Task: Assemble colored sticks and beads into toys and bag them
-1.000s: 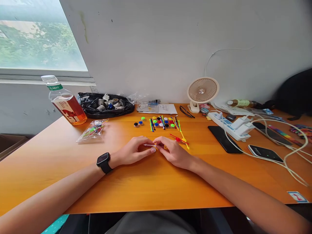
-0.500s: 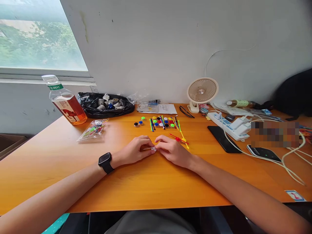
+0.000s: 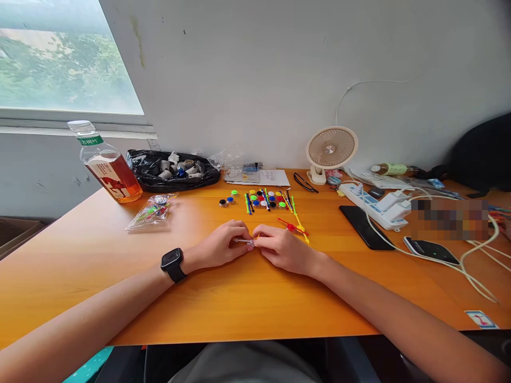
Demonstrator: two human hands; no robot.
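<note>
Left-hand grip [image 3: 219,244] is drawn in to a narrow pinch, thumb against fingertips, with a small white plastic arrow piece [image 3: 242,241] between them. Right-hand grip [image 3: 285,249] meets it at the piece's right end, fingers curled and bunched; whether they are clamped on the piece or only touch it, I cannot tell.

The white plastic arrow piece sits between the two hands, low over the near middle of the table [image 3: 219,308]. It looks light and fairly stiff, probably a little slick, and its thin shaft would likely bend or snap under a hard sideways push. The thicker part near the right fingertips seems the surer place to take hold, with the shaft only lightly steadied.

Its long axis runs left to right, roughly along the near edge of the table. The left end reaches in under the left fingers and the right end goes to the right fingertips; with both ends partly covered, I cannot be sure which way the arrow points.

Just beyond the right hand, a red arrow spinner [image 3: 291,227] lies across a yellow arrow spinner [image 3: 302,229]; the yellow one's long axis slants toward the person. Farther off, coloured round bases [image 3: 272,205] cluster among slim arrows, most pointing away from and toward the person.
</note>
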